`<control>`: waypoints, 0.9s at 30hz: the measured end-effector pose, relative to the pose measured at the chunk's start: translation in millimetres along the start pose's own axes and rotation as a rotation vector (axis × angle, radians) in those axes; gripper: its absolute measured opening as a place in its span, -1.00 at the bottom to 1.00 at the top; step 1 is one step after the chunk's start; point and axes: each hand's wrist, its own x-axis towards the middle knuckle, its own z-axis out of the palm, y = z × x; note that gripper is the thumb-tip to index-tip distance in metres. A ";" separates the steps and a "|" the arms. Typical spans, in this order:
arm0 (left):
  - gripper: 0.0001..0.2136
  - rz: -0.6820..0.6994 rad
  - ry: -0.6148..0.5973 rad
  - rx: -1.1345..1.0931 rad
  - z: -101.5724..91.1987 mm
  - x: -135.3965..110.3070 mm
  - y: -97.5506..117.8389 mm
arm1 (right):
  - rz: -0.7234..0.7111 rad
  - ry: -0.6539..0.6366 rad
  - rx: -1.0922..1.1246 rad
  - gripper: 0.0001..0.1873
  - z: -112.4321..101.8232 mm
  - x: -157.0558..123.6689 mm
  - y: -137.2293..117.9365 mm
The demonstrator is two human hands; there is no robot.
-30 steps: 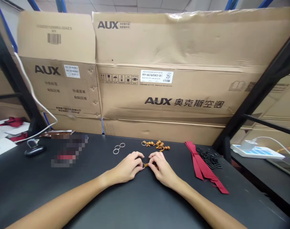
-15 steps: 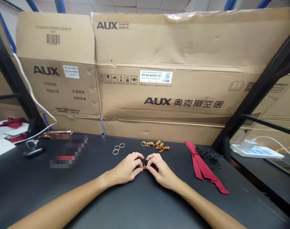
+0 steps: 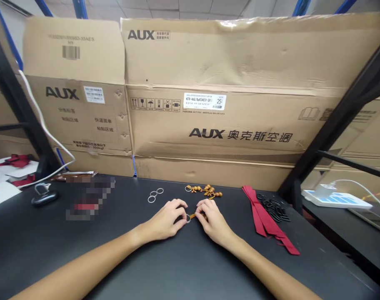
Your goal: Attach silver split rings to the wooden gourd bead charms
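Both hands meet at the middle of the black table (image 3: 183,266). My left hand (image 3: 167,220) pinches a small metal key ring (image 3: 188,218) between thumb and fingers. My right hand (image 3: 211,221) is closed on a small orange-brown charm (image 3: 194,216) whose cord reaches the ring. Most of the charm is hidden under the fingers. Just behind the hands lies a heap of similar orange-brown gourd charms (image 3: 208,190), and to the left three loose key rings (image 3: 155,194).
Red ribbons (image 3: 265,216) and black clips (image 3: 276,207) lie at the right. A black object (image 3: 43,196) and a blurred patch sit at the left. Large cardboard boxes (image 3: 227,96) wall the back. A white power strip (image 3: 333,198) rests on the neighbouring table.
The hands pressed closer half a second ago, hiding the ring. Now they have eased slightly apart and the ring shows between them again.
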 end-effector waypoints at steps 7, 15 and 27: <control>-0.87 -0.093 0.148 0.223 4.3 1.3 -1.1 | -0.112 0.039 -0.260 -0.67 -4.7 -2.0 -9.3; -0.81 -0.053 0.040 0.311 5.0 0.4 2.0 | -0.018 -0.079 -0.328 -0.70 -6.6 -1.3 -7.2; -0.41 -0.197 -0.069 0.290 6.1 -1.5 -17.3 | 0.138 -0.271 -0.254 -0.33 -6.2 -0.1 2.7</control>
